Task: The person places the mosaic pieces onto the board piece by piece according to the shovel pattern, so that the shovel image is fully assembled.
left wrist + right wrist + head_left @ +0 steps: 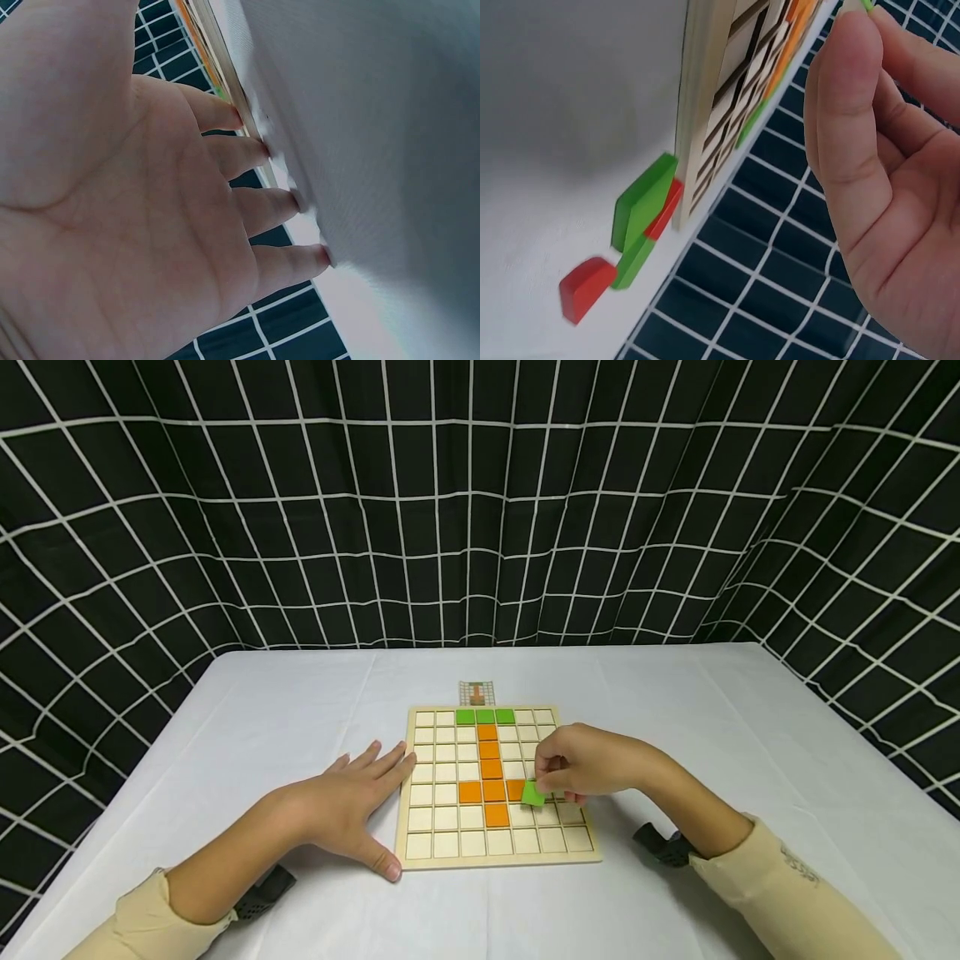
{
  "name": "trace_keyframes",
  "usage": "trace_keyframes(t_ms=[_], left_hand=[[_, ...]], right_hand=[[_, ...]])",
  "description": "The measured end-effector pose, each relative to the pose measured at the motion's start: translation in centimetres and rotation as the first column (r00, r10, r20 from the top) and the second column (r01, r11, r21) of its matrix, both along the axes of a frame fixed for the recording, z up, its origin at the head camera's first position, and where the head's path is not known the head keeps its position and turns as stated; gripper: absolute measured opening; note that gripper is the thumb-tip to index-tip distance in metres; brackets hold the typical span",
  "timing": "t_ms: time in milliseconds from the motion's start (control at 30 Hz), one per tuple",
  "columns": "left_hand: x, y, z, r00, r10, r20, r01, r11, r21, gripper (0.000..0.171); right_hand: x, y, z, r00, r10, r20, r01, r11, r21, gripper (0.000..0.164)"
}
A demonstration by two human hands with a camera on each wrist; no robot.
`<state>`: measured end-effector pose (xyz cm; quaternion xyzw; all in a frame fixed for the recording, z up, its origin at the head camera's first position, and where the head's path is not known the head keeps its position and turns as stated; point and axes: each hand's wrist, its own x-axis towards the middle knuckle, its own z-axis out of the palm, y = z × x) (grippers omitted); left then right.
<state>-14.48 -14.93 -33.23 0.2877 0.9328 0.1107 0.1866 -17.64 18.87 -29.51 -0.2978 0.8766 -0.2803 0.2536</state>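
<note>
A wooden grid board (501, 863) lies on the table with square cells. Three green tiles (485, 717) fill part of its far row, and below them several orange tiles (491, 768) form a column with a short crossbar. My right hand (592, 762) pinches a green square tile (532, 793) between thumb and index finger, tilted over the board beside the crossbar's right end. Only that tile's edge shows in the right wrist view. My left hand (348, 806) lies spread at the board's left edge, with fingertips and thumb against the frame.
Beyond the board's far edge lies a small picture card (477, 693) with a grid pattern. In the right wrist view, loose green tiles (645, 202) and red tiles (587, 289) lie on the white tablecloth (675, 693) beside the board. A black curtain (480, 527) with white grid lines surrounds the table.
</note>
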Motion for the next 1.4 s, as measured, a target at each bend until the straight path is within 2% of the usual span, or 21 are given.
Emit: trace_keyframes(t_ms=[333, 567, 1033, 1200, 1400], left_hand=[[0.0, 0.0, 0.0, 1.000, 0.001, -0.006, -0.001, 1.000, 0.001, 0.138], [0.1, 0.0, 0.1, 1.000, 0.000, -0.004, 0.000, 1.000, 0.005, 0.139], [0.1, 0.0, 0.0, 1.000, -0.003, 0.002, 0.003, 1.000, 0.008, 0.138], [0.1, 0.0, -0.1, 1.000, -0.003, -0.002, 0.003, 1.000, 0.001, 0.138], [0.0, -0.1, -0.1, 1.000, -0.001, -0.002, 0.001, 1.000, 0.001, 0.138]], right_hand=[[0.0, -2.3, -0.2, 0.998, 0.064, -0.026, -0.063, 0.998, 0.014, 0.017], [0.3, -4.5, -0.1, 0.989, 0.117, -0.087, -0.113, 0.992, 0.049, 0.022], [0.6, -7.7, -0.6, 0.959, 0.115, -0.259, -0.071, 0.982, 0.173, 0.023], [0.7, -8.1, -0.7, 0.957, 0.120, -0.266, -0.065, 0.976, 0.207, 0.022], [0.8, -8.4, -0.6, 0.955, 0.151, -0.255, -0.093, 0.969, 0.227, 0.025]])
